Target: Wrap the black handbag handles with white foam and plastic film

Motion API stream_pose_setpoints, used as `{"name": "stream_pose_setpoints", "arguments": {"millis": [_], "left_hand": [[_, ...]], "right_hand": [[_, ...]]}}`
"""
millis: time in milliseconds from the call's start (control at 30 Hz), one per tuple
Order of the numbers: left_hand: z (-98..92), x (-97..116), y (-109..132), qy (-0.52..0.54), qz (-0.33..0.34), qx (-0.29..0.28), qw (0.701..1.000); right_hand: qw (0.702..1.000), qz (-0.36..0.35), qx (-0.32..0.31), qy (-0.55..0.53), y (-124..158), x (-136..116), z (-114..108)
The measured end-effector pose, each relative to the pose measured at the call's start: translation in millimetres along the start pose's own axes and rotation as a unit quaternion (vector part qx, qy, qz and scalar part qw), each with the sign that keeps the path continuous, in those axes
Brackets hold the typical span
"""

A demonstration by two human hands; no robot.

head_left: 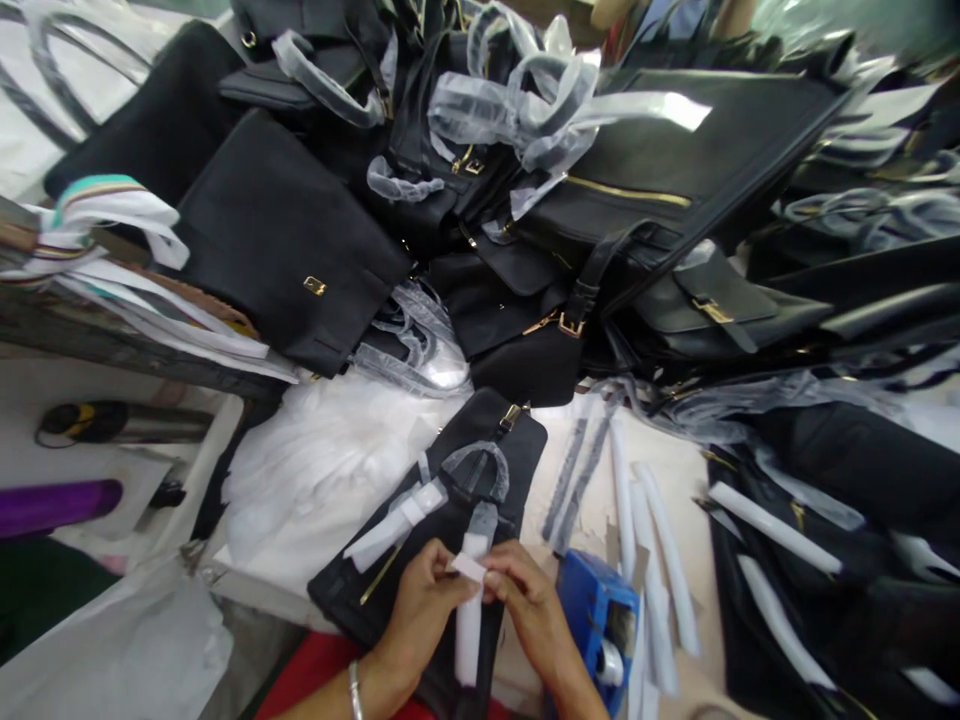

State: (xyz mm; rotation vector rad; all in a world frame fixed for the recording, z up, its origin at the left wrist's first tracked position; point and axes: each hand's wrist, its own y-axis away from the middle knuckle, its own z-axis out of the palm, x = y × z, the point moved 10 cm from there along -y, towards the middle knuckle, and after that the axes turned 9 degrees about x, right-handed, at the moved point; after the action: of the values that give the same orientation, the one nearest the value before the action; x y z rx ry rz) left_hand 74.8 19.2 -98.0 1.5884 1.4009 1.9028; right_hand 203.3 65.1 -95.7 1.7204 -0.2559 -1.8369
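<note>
Pinching a white foam strip (469, 630) between the fingertips of the left hand (420, 605) and the right hand (529, 600), directly over the near end of the flat black handbag (517, 450). Narrow grip on both sides, thumb and forefinger closed on the strip's folded top edge, with the remainder hanging down across the handbag toward the body.

On the handbag itself, at its middle: a foam-wrapped handle (480, 465), arched. Just left of that, slantwise: a loose white roll (397, 525).

By the look of it, a very light, soft, limp strip. Probably easy to crease or tear, and likely to slide on the smooth black surface. Best taken at an end or edge with fingertips only, as here. The handbag looks stiffer and heavier, and seems better held by its body than by the wrapped handle.

Right of the handbag, just beside the right hand: a blue tape dispenser (592, 600). Farther right of the handbag: more white strips (660, 540) on the worktop (686, 470). Left of the handbag: a heap of white wrapping (322, 470). Behind the handbag: a pile of black handbags (285, 230), many with plastic-wrapped handles.
</note>
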Motion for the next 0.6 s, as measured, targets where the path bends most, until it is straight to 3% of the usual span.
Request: {"name": "stream_pose_setpoints", "arguments": {"millis": [200,367,600], "left_hand": [[0.5,4.5,4.1,0.004,-0.003,-0.004,1.000],[1.1,-0.6,0.7,0.015,0.013,-0.013,1.000],[-2.7,-5.8,-2.5,0.015,0.006,-0.020,1.000]], "right_hand": [[1.000,0.011,-0.006,0.018,0.9,-1.9,-0.3],[0.996,0.068,0.021,-0.049,14.3,15.4,-1.8],[0.970,0.121,0.202,-0.067,29.4,53.6,-13.5]]}}
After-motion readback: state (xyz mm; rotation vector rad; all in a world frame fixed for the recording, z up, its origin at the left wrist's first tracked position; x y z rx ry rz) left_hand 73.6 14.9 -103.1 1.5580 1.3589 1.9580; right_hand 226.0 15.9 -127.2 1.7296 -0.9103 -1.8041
